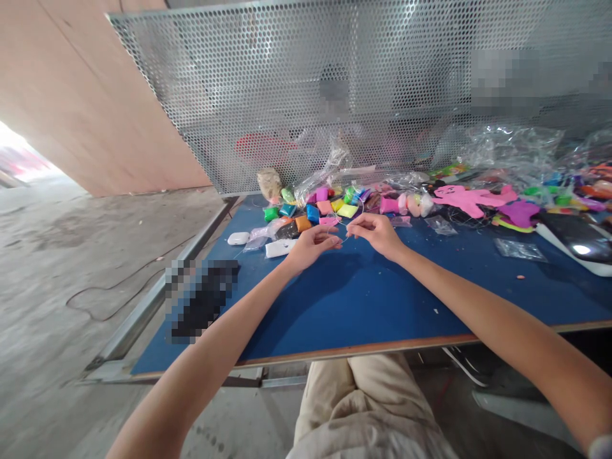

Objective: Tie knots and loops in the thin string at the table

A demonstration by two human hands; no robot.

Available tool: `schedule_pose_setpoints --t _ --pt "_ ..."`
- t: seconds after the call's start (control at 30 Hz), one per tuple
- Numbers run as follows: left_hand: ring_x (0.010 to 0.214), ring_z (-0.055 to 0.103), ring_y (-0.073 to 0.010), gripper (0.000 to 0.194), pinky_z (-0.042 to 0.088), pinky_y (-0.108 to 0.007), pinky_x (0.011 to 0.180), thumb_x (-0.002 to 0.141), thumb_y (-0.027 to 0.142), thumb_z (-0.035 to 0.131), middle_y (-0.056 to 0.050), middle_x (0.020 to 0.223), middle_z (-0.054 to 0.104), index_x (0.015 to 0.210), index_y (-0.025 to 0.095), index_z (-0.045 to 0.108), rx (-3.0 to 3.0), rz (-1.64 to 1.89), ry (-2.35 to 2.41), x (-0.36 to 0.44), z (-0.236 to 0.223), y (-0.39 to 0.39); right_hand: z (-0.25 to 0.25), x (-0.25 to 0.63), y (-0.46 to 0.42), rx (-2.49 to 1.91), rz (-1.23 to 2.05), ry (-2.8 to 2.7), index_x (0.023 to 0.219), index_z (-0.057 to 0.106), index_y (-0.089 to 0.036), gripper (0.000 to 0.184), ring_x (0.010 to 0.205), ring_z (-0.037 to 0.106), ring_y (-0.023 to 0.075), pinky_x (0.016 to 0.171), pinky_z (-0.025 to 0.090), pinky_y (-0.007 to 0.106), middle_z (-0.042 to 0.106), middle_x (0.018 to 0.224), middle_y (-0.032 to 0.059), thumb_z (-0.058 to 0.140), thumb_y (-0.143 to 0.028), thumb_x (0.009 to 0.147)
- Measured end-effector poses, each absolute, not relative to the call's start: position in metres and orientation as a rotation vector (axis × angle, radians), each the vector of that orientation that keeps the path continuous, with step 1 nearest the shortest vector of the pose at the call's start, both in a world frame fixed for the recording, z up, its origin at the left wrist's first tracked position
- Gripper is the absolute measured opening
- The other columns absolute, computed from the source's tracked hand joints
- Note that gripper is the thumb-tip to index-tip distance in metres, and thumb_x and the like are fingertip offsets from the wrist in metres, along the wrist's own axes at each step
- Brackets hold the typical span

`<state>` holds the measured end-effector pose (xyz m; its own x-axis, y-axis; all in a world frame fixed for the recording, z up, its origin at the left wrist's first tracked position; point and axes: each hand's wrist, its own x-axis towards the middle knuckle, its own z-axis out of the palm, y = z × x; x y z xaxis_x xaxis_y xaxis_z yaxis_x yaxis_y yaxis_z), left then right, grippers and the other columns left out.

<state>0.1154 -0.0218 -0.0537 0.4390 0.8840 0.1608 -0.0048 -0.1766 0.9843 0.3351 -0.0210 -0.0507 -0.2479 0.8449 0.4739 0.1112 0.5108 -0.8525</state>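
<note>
A thin, pale string (362,207) curves in a loop above the blue table, running between my two hands. My left hand (312,247) pinches it with thumb and fingers. Close by on the right, my right hand (378,234) also grips the string between thumb and fingertips. It is too fine to tell whether it is thread or wire. Just beyond my hands lie several small coloured clay packets, among them a blue packet (312,213), an orange packet (303,223) and a yellow packet (347,210). A white box (280,248) sits beside my left hand.
Behind the blue table (382,312) rises a perforated metal panel (287,83). A white earbud case (238,238) and a blurred dark object (205,299) are at left. Pink figure cutouts (471,200), clear plastic bags (514,150) and a black-and-white device (578,239) lie at right.
</note>
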Motion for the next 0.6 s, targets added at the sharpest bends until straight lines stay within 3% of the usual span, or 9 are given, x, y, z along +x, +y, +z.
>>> schedule_pose_setpoints --t 0.13,0.3,0.47,0.6 --pt "0.083 0.07 -0.0184 0.039 0.056 -0.035 0.085 0.089 0.05 0.062 -0.006 0.085 0.072 0.103 0.014 0.067 1.631 1.035 0.877 0.112 -0.05 -0.019 -0.052 0.34 -0.016 -0.798 0.93 -1.631 0.087 0.071 -0.021 0.024 0.071 0.064 0.017 0.07 0.051 0.032 0.074 0.084 0.0042 0.068 -0.045 0.084" --pt "0.055 0.058 -0.0127 0.039 0.046 -0.025 0.061 0.095 0.049 0.051 0.0 0.061 0.064 0.096 0.018 0.074 2.164 1.117 1.2 0.093 -0.037 -0.011 -0.052 0.345 -0.011 -0.78 1.086 -1.518 0.11 0.068 -0.02 0.035 0.069 0.06 0.014 0.061 0.044 0.028 0.073 0.093 0.006 0.062 -0.046 0.088" --pt "0.076 0.065 -0.0165 0.029 0.046 -0.027 0.074 0.096 0.043 0.054 -0.001 0.089 0.076 0.101 0.025 0.077 2.561 1.112 1.144 0.078 -0.029 -0.006 -0.049 0.345 -0.016 -0.856 1.137 -1.756 0.104 0.072 -0.019 0.032 0.061 0.056 0.0125 0.057 0.042 0.027 0.072 0.083 0.0051 0.064 -0.044 0.086" --pt "0.079 0.061 -0.0183 0.026 0.045 -0.03 0.074 0.093 0.046 0.059 0.0 0.09 0.076 0.102 0.03 0.077 2.768 1.09 1.136 0.078 -0.028 -0.005 -0.046 0.338 -0.025 -0.935 1.035 -1.955 0.09 0.075 -0.018 0.032 0.059 0.055 0.0134 0.056 0.042 0.028 0.068 0.071 0.0035 0.062 -0.047 0.087"
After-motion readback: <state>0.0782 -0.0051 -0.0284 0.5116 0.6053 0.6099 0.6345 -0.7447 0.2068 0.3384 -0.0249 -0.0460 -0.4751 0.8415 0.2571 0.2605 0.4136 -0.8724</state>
